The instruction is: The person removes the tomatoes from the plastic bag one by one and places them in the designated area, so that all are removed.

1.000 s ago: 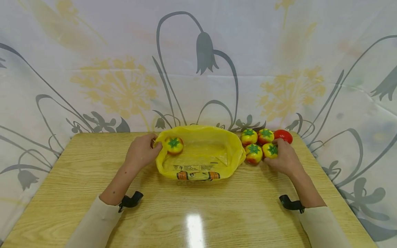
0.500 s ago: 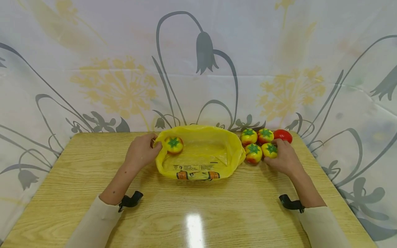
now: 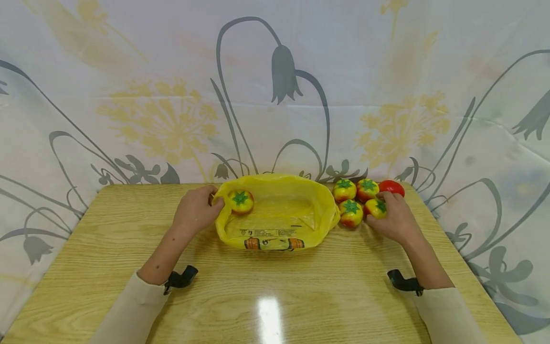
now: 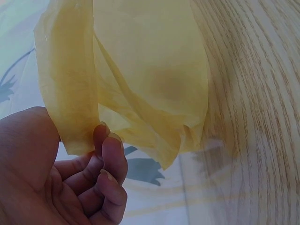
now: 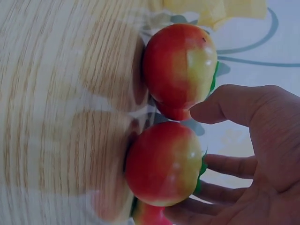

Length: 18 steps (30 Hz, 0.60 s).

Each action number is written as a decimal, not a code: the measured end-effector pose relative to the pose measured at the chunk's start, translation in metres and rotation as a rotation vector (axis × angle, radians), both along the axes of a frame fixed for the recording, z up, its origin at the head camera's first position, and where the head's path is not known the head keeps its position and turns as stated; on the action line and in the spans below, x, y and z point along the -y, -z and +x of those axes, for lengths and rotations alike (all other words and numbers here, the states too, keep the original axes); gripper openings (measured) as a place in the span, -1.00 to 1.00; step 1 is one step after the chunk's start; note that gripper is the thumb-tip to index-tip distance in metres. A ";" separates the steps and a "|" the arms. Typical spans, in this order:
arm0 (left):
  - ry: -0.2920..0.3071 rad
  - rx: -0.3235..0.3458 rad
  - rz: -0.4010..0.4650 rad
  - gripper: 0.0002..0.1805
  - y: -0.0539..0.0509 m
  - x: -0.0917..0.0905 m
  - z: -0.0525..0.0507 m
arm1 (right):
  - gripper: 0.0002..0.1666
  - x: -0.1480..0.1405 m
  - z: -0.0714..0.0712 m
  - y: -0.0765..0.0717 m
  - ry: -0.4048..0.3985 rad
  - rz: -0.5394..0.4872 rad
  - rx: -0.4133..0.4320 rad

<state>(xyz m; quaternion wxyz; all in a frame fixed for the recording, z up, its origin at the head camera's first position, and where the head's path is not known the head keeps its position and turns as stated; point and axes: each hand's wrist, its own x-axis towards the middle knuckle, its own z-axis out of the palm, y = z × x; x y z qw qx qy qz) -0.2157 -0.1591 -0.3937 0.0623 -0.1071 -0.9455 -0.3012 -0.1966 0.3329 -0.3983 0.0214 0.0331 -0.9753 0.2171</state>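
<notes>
A yellow plastic bag stands with its mouth spread wide in the head view. My left hand pinches the rolled rim at the bag's left side; the left wrist view shows the thin film between thumb and fingers. One red-and-yellow toy tomato with a green leafy top lies inside the bag. On the right, my right hand curls round another toy tomato, thumb on the near side and fingers behind it. That fruit rests on the table next to a second toy tomato.
Two more toy tomatoes sit behind, close to the bag's right side. A smooth red fruit lies behind my right hand. The wooden table ends at a flower-patterned cloth at the back.
The toy tomato at my right hand has tipped, its green top turning toward my palm. My left hand and the bag have stayed in place.
</notes>
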 end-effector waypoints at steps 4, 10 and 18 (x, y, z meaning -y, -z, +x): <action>-0.002 0.002 0.001 -0.66 0.001 0.000 0.000 | -0.18 0.001 0.001 -0.001 0.004 -0.007 -0.010; -0.002 -0.001 -0.004 -0.65 0.001 0.000 0.000 | -0.26 0.006 0.004 -0.004 -0.010 -0.031 -0.110; 0.005 0.001 0.000 -0.67 0.001 0.000 0.000 | -0.35 0.028 0.010 -0.017 -0.032 -0.066 -0.242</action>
